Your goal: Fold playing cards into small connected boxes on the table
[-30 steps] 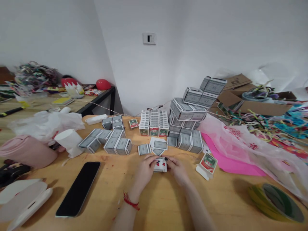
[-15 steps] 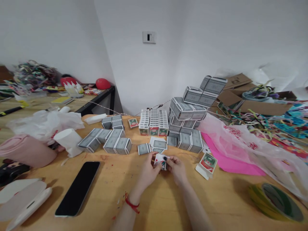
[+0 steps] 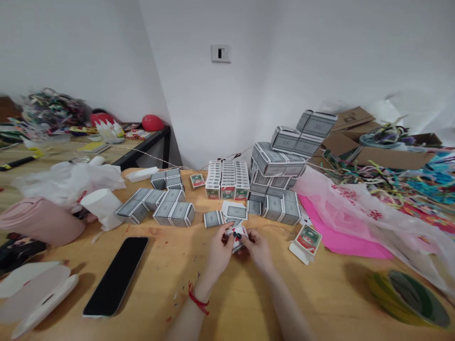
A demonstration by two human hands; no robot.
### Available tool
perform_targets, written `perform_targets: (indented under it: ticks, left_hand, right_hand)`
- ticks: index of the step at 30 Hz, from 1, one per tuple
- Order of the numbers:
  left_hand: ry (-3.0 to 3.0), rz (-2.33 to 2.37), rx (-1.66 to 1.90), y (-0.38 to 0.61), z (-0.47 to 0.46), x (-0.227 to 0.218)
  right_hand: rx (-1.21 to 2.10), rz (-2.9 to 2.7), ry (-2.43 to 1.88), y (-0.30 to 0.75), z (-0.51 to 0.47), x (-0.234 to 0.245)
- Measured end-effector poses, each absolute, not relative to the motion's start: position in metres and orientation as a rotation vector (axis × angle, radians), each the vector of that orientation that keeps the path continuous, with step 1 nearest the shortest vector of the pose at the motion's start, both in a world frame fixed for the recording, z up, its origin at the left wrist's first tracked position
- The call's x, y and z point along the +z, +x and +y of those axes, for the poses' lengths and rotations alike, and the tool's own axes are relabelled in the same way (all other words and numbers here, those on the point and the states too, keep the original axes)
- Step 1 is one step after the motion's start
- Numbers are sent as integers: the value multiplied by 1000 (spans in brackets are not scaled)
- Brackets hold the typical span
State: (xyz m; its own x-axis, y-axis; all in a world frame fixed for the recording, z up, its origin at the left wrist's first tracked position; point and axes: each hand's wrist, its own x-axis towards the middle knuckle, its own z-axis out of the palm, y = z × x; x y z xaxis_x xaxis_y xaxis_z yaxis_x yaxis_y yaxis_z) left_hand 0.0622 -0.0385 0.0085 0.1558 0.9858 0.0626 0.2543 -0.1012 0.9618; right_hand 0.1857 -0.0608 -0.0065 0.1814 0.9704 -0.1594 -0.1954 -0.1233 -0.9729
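Observation:
Between my two hands, above the wooden table, is a small bundle of playing cards (image 3: 239, 232) showing a white face with red marks. My left hand (image 3: 221, 246) grips its left side, thumb on top. From the right, my right hand (image 3: 256, 248) has its fingers closed on the same cards, its thumb pressing the face. The undersides of both hands are hidden. Just beyond them lie loose grey-backed cards (image 3: 236, 212) and a small grey card block (image 3: 213, 218). An opened green-and-red card box (image 3: 307, 240) rests to the right.
Boxed card decks (image 3: 227, 180) stand in rows at the back, beside a tall stack of folded-card cubes (image 3: 277, 163). More cubes (image 3: 174, 208) sit left of centre. A phone (image 3: 116, 277) lies at left, a tape roll (image 3: 408, 298) at right, near pink plastic (image 3: 350, 203).
Both thumbs have come together on the card face, and the bundle has turned and tilted slightly in my hands. The things on the table stay where they were.

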Motion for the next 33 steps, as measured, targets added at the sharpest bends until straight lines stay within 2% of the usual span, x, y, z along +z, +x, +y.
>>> perform_targets:
  ticks: [11,20,26,33]
  left_hand:
    - [1513,1154,1048,57,-35,8]
    - [1564,1322,1100,57,-37,9]
    - [1628,1231,1104,57,-37,9]
    - [1778,1365,1065,55,-39,10]
  right_hand:
    - [1385,-617,-1093,185,-61,-4]
    - [1420,-797,-1086,179,-66,7]
    - [993,-1018,-1300,183,-64,4]
    - [876,-1297,-1402,189,-70,7]
